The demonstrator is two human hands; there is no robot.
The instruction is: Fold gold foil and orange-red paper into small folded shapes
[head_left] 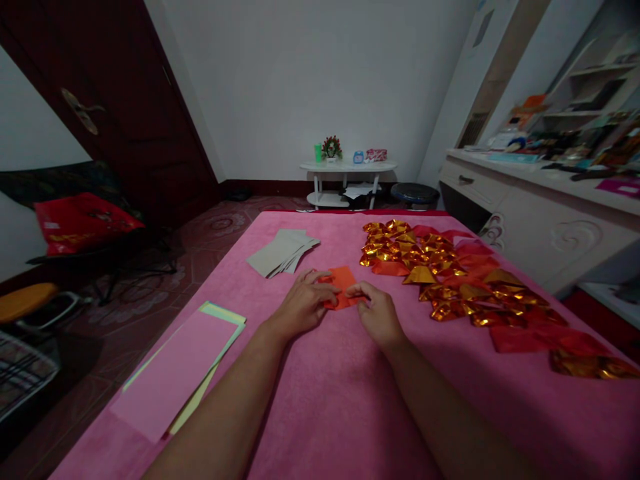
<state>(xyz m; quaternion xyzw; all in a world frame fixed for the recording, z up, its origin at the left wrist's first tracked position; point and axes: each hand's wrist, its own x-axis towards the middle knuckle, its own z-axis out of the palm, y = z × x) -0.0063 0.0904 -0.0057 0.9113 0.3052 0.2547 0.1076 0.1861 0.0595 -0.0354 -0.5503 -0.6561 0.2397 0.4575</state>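
Observation:
An orange sheet of paper (pixel 343 277) lies on the pink-covered table between my hands, part of it hidden by my fingers. At its left side, my left hand (pixel 301 301) has bent fingers over the paper, holding it against the cloth. The right edge is pinched between the thumb and fingers of my right hand (pixel 379 312). Just beyond my left hand is a fanned stack of grey paper sheets (pixel 284 252). To the right spread many folded pieces of shiny gold foil paper (pixel 400 250) with red parts.
Long pink paper sheets (pixel 183 367), with yellow and green ones beneath, lie at the table's left edge. A white side table (pixel 347 167) stands by the far wall. On the right is a cluttered white dresser (pixel 530 200); a red bag (pixel 87 223) rests on a chair at left.

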